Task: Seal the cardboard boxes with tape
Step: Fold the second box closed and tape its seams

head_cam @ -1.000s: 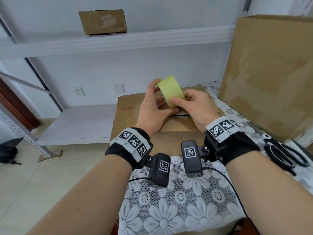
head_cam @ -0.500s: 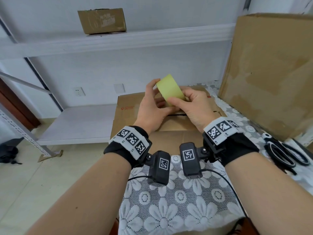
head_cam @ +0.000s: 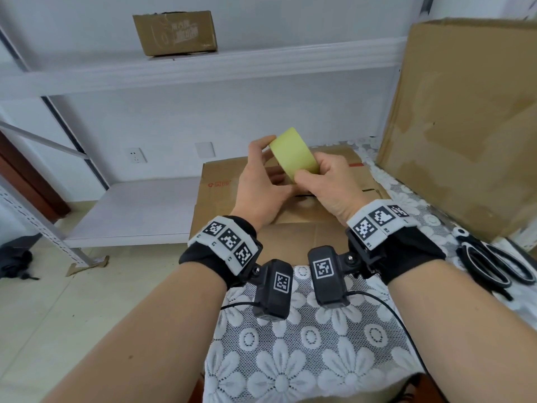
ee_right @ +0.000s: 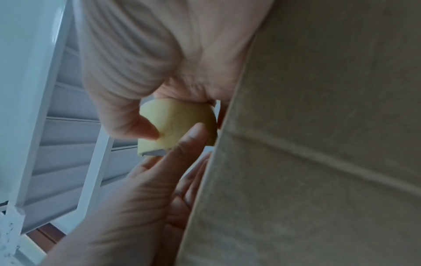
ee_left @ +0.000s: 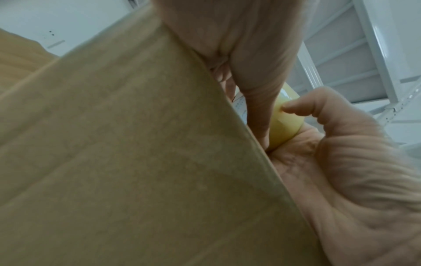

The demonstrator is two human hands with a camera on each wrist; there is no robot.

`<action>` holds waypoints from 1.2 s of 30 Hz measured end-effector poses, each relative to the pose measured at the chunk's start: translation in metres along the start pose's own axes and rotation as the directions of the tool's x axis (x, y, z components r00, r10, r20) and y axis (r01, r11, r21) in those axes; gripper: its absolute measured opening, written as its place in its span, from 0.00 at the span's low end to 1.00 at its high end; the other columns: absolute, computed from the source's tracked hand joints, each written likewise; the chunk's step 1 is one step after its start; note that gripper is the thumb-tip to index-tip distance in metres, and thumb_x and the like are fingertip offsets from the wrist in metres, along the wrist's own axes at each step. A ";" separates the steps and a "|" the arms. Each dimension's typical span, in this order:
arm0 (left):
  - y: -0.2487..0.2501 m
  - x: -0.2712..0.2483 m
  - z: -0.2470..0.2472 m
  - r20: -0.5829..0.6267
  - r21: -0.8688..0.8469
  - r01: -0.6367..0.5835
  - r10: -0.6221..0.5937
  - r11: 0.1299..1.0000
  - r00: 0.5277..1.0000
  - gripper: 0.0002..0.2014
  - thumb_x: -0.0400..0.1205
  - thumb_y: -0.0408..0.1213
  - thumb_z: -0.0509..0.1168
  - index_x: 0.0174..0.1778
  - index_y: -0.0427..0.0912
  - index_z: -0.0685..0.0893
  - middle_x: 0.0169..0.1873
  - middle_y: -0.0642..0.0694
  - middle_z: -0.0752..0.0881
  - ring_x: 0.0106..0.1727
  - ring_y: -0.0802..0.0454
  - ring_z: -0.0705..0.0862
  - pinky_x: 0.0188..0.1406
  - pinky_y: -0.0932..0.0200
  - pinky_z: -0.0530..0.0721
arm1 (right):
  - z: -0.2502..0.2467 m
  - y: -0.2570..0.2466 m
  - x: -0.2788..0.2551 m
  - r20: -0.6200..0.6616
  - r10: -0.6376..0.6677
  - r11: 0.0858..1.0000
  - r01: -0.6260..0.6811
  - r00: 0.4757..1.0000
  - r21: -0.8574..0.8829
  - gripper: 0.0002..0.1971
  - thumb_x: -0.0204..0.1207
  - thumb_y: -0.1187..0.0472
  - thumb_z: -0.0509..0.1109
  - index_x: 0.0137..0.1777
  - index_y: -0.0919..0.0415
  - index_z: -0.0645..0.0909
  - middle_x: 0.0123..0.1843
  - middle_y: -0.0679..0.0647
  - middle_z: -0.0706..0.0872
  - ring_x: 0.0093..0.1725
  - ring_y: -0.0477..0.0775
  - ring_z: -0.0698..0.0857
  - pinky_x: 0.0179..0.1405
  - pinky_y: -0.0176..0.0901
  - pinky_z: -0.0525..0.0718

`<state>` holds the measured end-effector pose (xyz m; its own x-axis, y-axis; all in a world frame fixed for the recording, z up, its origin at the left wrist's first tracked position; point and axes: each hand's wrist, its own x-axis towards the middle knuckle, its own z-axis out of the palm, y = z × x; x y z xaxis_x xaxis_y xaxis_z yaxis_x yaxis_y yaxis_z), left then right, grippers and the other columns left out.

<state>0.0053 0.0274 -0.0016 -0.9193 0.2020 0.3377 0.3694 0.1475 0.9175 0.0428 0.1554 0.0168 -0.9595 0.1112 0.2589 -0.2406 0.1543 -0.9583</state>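
Right thumb tip (ee_right: 145, 129) is pressed flat on the outer wrap of the yellow tape roll (head_cam: 293, 154), looks like it's hunting for the loose end; the rest of the right hand (head_cam: 334, 184) curls round the roll's near edge; left hand (head_cam: 258, 184) pinches the far side, thumb up on the rim, fingers underneath, so both hands are clamped on it.

The roll is held up in the air just above the closed cardboard box (head_cam: 223, 193) on the lace tablecloth (head_cam: 290, 359); the box's flap seam shows no tape yet as far as I can tell.

I'd guess the roll is light and stiff but kinda slick on the outside, so gripping by the edges makes sense; the end will likely be fiddly to pick up.

Scissors (head_cam: 494, 263) sit off to the right, near a big upright cardboard sheet (head_cam: 465, 126).
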 end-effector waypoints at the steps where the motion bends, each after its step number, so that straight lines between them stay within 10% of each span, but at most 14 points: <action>1: 0.000 0.000 0.000 0.002 -0.004 0.001 -0.001 1.000 1.000 0.40 0.67 0.30 0.81 0.68 0.55 0.67 0.66 0.45 0.81 0.56 0.52 0.88 0.59 0.50 0.87 | 0.000 -0.001 -0.001 0.007 0.003 1.000 -0.003 1.000 0.003 0.06 0.73 0.75 0.67 0.41 0.68 0.84 0.38 0.64 0.86 0.37 0.53 0.82 0.37 0.43 0.84; 10: 0.001 0.000 0.000 0.009 -0.038 0.004 -0.004 0.999 1.000 0.40 0.66 0.28 0.82 0.68 0.52 0.67 0.66 0.44 0.81 0.57 0.50 0.88 0.60 0.51 0.87 | -0.005 -0.001 -0.001 0.056 -0.008 1.000 0.008 0.998 0.008 0.11 0.72 0.78 0.65 0.51 0.70 0.85 0.48 0.74 0.87 0.43 0.58 0.83 0.51 0.63 0.84; 20: 0.004 -0.001 -0.002 0.027 -0.094 0.031 -0.028 0.995 0.999 0.41 0.67 0.25 0.82 0.70 0.50 0.67 0.67 0.45 0.80 0.56 0.52 0.88 0.56 0.55 0.88 | -0.006 0.002 0.001 0.027 0.022 0.997 -0.024 0.999 0.067 0.10 0.71 0.68 0.77 0.51 0.71 0.86 0.47 0.69 0.89 0.46 0.62 0.88 0.50 0.54 0.88; 26: 0.007 -0.001 -0.004 0.052 -0.156 0.060 -0.053 0.986 0.997 0.43 0.65 0.21 0.81 0.71 0.47 0.67 0.67 0.42 0.80 0.55 0.51 0.89 0.52 0.60 0.88 | -0.008 0.002 -0.001 0.064 0.005 0.995 -0.011 0.998 0.096 0.11 0.73 0.71 0.73 0.53 0.79 0.82 0.51 0.77 0.86 0.53 0.76 0.85 0.57 0.65 0.85; 36: 0.009 -0.001 -0.003 0.052 -0.168 0.067 -0.059 0.984 0.997 0.44 0.66 0.21 0.81 0.74 0.44 0.66 0.67 0.41 0.79 0.56 0.49 0.89 0.50 0.63 0.87 | -0.007 0.001 -0.001 -0.005 -0.017 0.998 0.017 1.000 0.056 0.04 0.72 0.68 0.75 0.43 0.69 0.86 0.43 0.68 0.89 0.39 0.53 0.86 0.40 0.40 0.87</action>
<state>0.0095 0.0255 0.0064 -0.9312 0.2433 0.2715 0.2789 -0.0038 0.9603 0.0444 0.1625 0.0160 -0.9546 0.1131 0.2756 -0.2648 0.1014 -0.9590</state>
